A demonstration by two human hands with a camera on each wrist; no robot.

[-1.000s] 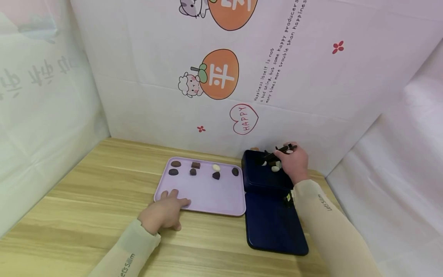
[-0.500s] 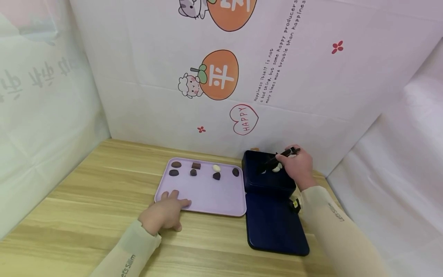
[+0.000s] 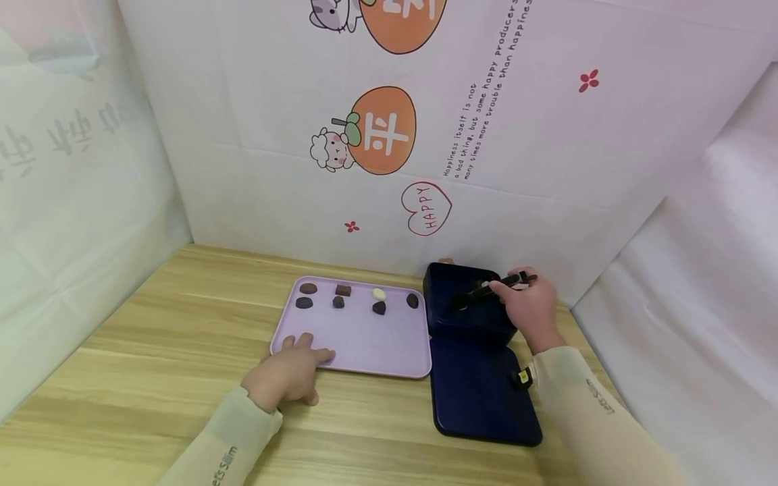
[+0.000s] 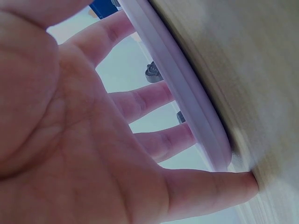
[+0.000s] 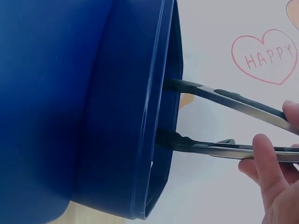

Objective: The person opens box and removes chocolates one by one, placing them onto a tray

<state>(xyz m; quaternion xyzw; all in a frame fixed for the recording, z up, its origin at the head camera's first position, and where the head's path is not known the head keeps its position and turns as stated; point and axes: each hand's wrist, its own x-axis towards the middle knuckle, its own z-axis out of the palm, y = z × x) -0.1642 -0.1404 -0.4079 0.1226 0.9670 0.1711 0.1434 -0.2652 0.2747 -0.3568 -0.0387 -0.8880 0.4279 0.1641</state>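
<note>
My left hand point(image 3: 292, 371) rests at the near left corner of a lilac tray point(image 3: 371, 347), its fingers spread over the rim. The left wrist view shows one finger point(image 4: 215, 189) on the wood beside the tray. Two rows of chocolates lie on the tray, among them a brown oval one point(image 3: 308, 288), a square one point(image 3: 343, 290) and a white one point(image 3: 379, 294). My right hand point(image 3: 536, 307) holds a pair of black-tipped metal tongs point(image 5: 243, 105), whose arms stand apart. Their tips reach into a navy box point(image 3: 462, 331), hidden by its wall in the right wrist view.
A navy lid point(image 3: 480, 405) lies flat in front of the box on the wooden table point(image 3: 152, 351). Close behind the tray and box rises a white printed backdrop point(image 3: 273, 202). White cloth hangs on the left and right sides.
My right hand has come nearer and to the right, drawing the tongs' tips toward the box's near left part. Pale pieces seen in the box earlier are now mostly covered. My left hand stays put.
</note>
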